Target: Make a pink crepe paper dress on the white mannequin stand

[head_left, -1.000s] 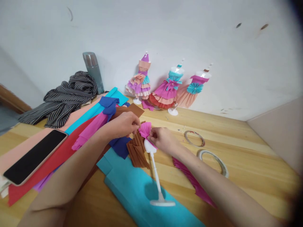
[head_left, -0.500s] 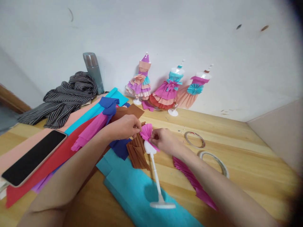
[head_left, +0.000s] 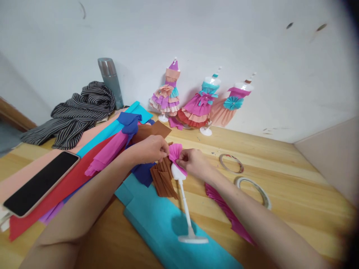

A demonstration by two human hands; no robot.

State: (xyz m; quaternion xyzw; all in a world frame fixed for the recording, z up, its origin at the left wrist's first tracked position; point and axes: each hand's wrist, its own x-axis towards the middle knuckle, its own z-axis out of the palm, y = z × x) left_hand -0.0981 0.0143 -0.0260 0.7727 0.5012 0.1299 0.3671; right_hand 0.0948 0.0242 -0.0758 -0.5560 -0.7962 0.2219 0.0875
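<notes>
A pale wall (head_left: 134,33) is seen at the back, across 12 o'clock. Under it, a wooden desk (head_left: 294,194) is spread with things. At 6 o'clock, a long teal paper (head_left: 157,220) is laid out. At 9 o'clock, a heap of coloured paper (head_left: 108,153) is piled up, and at 8 o'clock a phone (head_left: 42,185) is placed on the near part of it. Between 9 and 10 o'clock, a striped cloth (head_left: 84,108) is left crumpled, with a gray bottle (head_left: 112,87) stood just behind it.

Near the wall, from 11 to 2 o'clock, three small dressed dolls (head_left: 199,106) are lined up.

By the right hand (head_left: 193,163), at 5 o'clock, the pink folded paper (head_left: 175,151) is pinched between thumb and finger. At 8 o'clock, the fingers of the left hand (head_left: 153,149) are bent together by the paper's left edge; whether it is gripped cannot be told.

A dark pink strip (head_left: 224,209) is partly hidden by the right arm. The white stand (head_left: 185,203) is tilted at 6 o'clock. At 7 o'clock, a brown folded paper (head_left: 162,179) is seen, and at 4 o'clock two tape rings (head_left: 266,198) are laid. Just below the middle, at the white stand's top, the pink folded paper is spread like a fan.
</notes>
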